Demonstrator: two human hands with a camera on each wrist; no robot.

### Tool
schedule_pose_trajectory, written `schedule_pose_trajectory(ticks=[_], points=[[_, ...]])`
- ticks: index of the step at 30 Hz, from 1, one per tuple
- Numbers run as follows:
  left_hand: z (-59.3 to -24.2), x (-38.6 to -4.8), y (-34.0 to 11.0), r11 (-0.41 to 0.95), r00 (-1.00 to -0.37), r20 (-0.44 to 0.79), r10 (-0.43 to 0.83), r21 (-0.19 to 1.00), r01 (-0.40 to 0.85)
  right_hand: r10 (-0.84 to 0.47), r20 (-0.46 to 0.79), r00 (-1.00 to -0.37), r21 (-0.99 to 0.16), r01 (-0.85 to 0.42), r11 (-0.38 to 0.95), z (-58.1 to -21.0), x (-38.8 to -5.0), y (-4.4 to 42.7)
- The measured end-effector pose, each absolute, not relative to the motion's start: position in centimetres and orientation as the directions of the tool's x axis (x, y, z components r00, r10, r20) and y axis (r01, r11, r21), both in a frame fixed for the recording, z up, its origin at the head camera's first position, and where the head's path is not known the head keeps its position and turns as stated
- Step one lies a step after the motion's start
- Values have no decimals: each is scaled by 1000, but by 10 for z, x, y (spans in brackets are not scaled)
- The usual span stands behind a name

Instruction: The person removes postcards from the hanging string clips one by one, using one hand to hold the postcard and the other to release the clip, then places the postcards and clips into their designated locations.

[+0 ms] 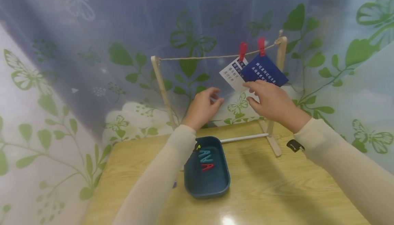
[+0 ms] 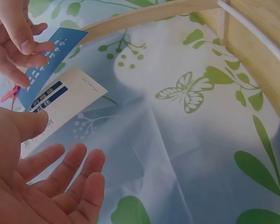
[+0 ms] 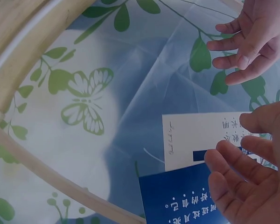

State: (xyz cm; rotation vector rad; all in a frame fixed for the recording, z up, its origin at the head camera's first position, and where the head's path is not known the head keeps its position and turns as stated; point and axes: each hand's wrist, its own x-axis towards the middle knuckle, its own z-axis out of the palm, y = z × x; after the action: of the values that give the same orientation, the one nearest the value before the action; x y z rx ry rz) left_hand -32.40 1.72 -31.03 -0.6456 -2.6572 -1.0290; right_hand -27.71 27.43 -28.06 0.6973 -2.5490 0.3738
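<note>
A white card and a dark blue card with white writing hang from a string, each under a red clothespin. Their edges overlap. My right hand is in front of the cards, its fingers loosely bent and holding nothing; whether a fingertip touches a card, I cannot tell. To the left of the white card, my left hand hovers with relaxed fingers and nothing in its grasp. The left wrist view shows the left hand palm up, below the white card.
The string runs between two wooden posts, joined low down by a white rod. A dark blue bin on the wooden table holds blue clothespins and a red clothespin. Patterned cloth hangs behind.
</note>
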Motion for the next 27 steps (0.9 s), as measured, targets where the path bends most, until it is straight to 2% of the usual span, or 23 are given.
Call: schedule_pose_trajectory(ticks=[16,21,27], points=[[-292,-342,42,597,-896,381,226,673,437,-376,565,-735,-131,-529,838,-256,-287,284],[-288,-350,48,530,-915,366,171,748,399,-378,561,-736,-126,-527,840,-247,-291,288],[-285,-355,54,468,-923,345,170,796,384,-366,568,-738,-141,-525,839,-227,-294,290]])
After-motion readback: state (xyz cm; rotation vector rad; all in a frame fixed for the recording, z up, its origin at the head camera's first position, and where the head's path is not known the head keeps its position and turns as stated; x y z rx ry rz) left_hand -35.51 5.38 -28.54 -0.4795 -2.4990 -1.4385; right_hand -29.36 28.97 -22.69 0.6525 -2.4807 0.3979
